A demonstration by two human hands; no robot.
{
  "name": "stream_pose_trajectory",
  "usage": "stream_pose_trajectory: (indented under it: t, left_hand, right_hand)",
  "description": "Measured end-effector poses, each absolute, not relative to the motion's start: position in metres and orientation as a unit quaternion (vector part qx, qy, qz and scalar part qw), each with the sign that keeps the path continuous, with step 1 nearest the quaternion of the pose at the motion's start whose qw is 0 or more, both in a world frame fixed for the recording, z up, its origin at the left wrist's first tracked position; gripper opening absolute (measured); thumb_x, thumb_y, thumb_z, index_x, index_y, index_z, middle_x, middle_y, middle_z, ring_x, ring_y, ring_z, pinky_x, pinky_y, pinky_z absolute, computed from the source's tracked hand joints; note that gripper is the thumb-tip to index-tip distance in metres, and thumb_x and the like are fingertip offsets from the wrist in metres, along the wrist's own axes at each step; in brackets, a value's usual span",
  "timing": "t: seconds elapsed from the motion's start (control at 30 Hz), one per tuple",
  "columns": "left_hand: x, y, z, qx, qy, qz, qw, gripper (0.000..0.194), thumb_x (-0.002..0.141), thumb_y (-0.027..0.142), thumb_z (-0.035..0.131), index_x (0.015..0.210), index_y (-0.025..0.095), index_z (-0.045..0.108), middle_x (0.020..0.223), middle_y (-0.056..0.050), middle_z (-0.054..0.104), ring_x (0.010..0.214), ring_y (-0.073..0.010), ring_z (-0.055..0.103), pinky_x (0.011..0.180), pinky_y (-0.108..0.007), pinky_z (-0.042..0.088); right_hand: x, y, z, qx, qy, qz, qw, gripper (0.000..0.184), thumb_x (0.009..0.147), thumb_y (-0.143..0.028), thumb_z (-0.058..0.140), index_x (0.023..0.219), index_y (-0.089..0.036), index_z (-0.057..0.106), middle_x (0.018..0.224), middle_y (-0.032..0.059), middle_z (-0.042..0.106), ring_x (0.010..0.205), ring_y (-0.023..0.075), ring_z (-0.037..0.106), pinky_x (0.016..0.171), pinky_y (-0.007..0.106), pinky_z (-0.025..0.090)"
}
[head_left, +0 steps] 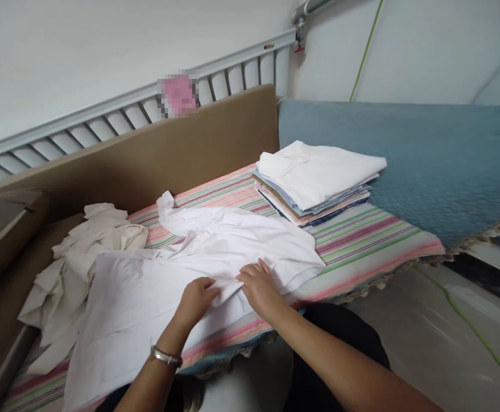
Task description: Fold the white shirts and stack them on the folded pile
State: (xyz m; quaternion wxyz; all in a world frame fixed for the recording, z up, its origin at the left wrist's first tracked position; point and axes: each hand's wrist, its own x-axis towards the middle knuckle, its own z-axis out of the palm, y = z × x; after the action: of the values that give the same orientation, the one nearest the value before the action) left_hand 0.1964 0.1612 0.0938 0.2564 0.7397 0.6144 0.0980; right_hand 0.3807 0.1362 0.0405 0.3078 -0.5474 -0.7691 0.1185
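Note:
A white shirt lies spread out on a striped cloth in front of me. My left hand, with a metal bangle on its wrist, has its fingers curled round a fold of the shirt near its lower edge. Just to the right, my right hand pinches the same fold, fingers pressed on the fabric. The two hands almost touch.
A stack of folded shirts sits at the back right of the striped cloth. A crumpled cream garment pile lies at the left. A brown board backs the surface; a blue quilted cover is at the right.

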Motion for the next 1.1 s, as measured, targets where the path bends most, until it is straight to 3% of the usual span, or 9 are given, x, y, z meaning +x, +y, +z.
stream_pose_trajectory:
  t: [0.2, 0.3, 0.4, 0.5, 0.6, 0.7, 0.87, 1.1]
  left_hand:
    - [0.193, 0.212, 0.088, 0.704, 0.643, 0.194, 0.23, 0.021, 0.064, 0.037, 0.064, 0.077, 0.021, 0.067, 0.06, 0.002, 0.06, 0.06, -0.0137, 0.055, 0.057, -0.024, 0.037]
    - [0.187, 0.237, 0.086, 0.679, 0.662, 0.244, 0.204, 0.029, 0.069, 0.04, 0.059, 0.087, 0.018, 0.066, 0.058, 0.002, 0.058, 0.055, -0.0135, 0.054, 0.055, -0.025, 0.039]
    - [0.175, 0.235, 0.088, 0.652, 0.674, 0.314, 0.15, 0.035, 0.078, 0.04, 0.049, 0.098, 0.014, 0.061, 0.08, -0.005, 0.064, 0.072, -0.0169, 0.059, 0.068, -0.029, 0.046]
    - [0.162, 0.199, 0.083, 0.712, 0.603, 0.355, 0.059, 0.027, 0.083, 0.034, 0.045, 0.098, 0.017, 0.06, 0.097, -0.008, 0.063, 0.092, -0.0197, 0.057, 0.086, -0.036, 0.043]
    - [0.154, 0.158, 0.065, 0.828, 0.476, 0.295, 0.01, 0.02, 0.085, 0.022, 0.044, 0.096, 0.02, 0.06, 0.096, -0.006, 0.065, 0.094, -0.0187, 0.057, 0.088, -0.037, 0.043]
    - [0.157, 0.141, 0.043, 0.877, 0.43, 0.215, 0.007, 0.028, 0.087, 0.017, 0.04, 0.109, 0.02, 0.057, 0.11, -0.008, 0.063, 0.102, -0.0187, 0.055, 0.091, -0.038, 0.043]
    - [0.176, 0.146, 0.025, 0.904, 0.413, 0.111, -0.024, 0.046, 0.089, 0.033, 0.04, 0.134, 0.023, 0.038, 0.142, -0.009, 0.037, 0.132, -0.0262, 0.03, 0.105, -0.052, 0.027]
    - [0.175, 0.137, 0.031, 0.898, 0.433, 0.073, 0.016, 0.053, 0.089, 0.048, 0.03, 0.14, 0.033, 0.021, 0.148, 0.0, 0.025, 0.137, -0.0234, 0.019, 0.107, -0.055, 0.022]
  right_hand:
    - [0.378, 0.148, 0.037, -0.599, -0.743, 0.084, 0.286, 0.021, 0.086, -0.017, 0.046, 0.096, -0.024, 0.063, 0.084, 0.0029, 0.064, 0.086, 0.0185, 0.054, 0.104, 0.044, 0.022]
    - [0.38, 0.157, 0.036, -0.62, -0.724, 0.066, 0.296, 0.027, 0.087, -0.014, 0.043, 0.106, -0.023, 0.06, 0.087, 0.005, 0.064, 0.087, 0.0202, 0.054, 0.103, 0.045, 0.023]
    - [0.38, 0.161, 0.04, -0.621, -0.704, 0.059, 0.338, 0.032, 0.087, -0.012, 0.042, 0.113, -0.022, 0.057, 0.095, 0.0068, 0.063, 0.094, 0.0212, 0.053, 0.103, 0.047, 0.023]
    - [0.37, 0.154, 0.046, -0.534, -0.741, 0.06, 0.402, 0.034, 0.087, -0.01, 0.04, 0.114, -0.023, 0.057, 0.103, 0.0066, 0.061, 0.101, 0.0192, 0.051, 0.104, 0.045, 0.025]
    - [0.356, 0.145, 0.047, -0.411, -0.798, 0.076, 0.434, 0.033, 0.088, -0.011, 0.039, 0.109, -0.025, 0.06, 0.099, 0.0037, 0.063, 0.101, 0.0165, 0.052, 0.102, 0.041, 0.031]
    - [0.349, 0.143, 0.043, -0.403, -0.808, 0.081, 0.423, 0.033, 0.088, -0.011, 0.039, 0.109, -0.026, 0.061, 0.104, 0.0032, 0.064, 0.108, 0.017, 0.05, 0.104, 0.043, 0.03]
    - [0.354, 0.152, 0.027, -0.531, -0.785, 0.073, 0.312, 0.03, 0.088, -0.019, 0.044, 0.114, -0.02, 0.059, 0.13, 0.0098, 0.052, 0.129, 0.0232, 0.034, 0.107, 0.05, 0.022]
    - [0.365, 0.149, 0.015, -0.488, -0.835, -0.013, 0.253, 0.041, 0.089, -0.033, 0.038, 0.128, -0.025, 0.048, 0.14, 0.0061, 0.041, 0.133, 0.0238, 0.028, 0.107, 0.049, 0.021]
